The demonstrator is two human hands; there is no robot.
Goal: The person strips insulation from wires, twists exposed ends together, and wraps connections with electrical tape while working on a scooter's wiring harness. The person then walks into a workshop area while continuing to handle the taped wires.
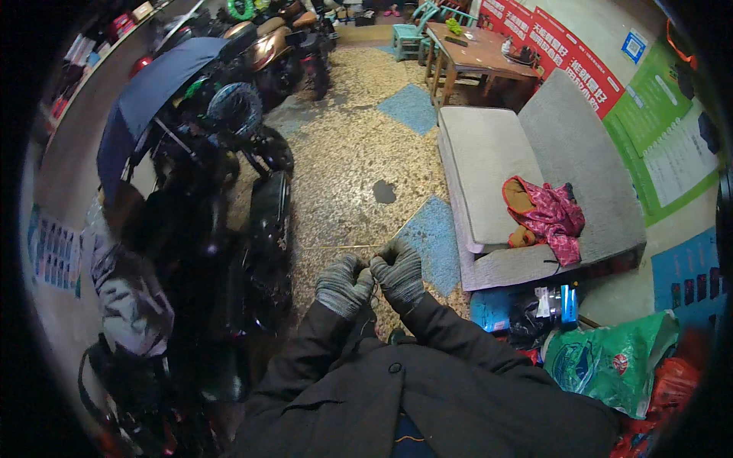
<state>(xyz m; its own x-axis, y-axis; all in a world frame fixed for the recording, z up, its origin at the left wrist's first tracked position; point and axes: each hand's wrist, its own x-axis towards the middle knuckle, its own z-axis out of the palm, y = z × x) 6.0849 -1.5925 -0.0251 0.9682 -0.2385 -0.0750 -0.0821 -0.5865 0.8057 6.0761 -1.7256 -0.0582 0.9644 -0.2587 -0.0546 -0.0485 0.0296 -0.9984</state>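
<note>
My left hand [343, 287] and my right hand [399, 275], both in grey striped knit gloves with darker fingertips, meet in front of my body. Their fingers are curled and pinched close together. Something thin seems to show between them, too small to make out. Below the hands, the dark sleeves [437, 318] of my coat come up from the lower edge. Beyond lies a speckled tan floor [336, 179] with blue diamond patches.
Scooters [267, 57] line the left side, one under a dark blue umbrella [164, 72]. At right stands a grey sofa [489, 145] with a pink patterned garment [556, 221]. A green bag [611, 355] lies nearer. A wooden table [477, 52] is farther back.
</note>
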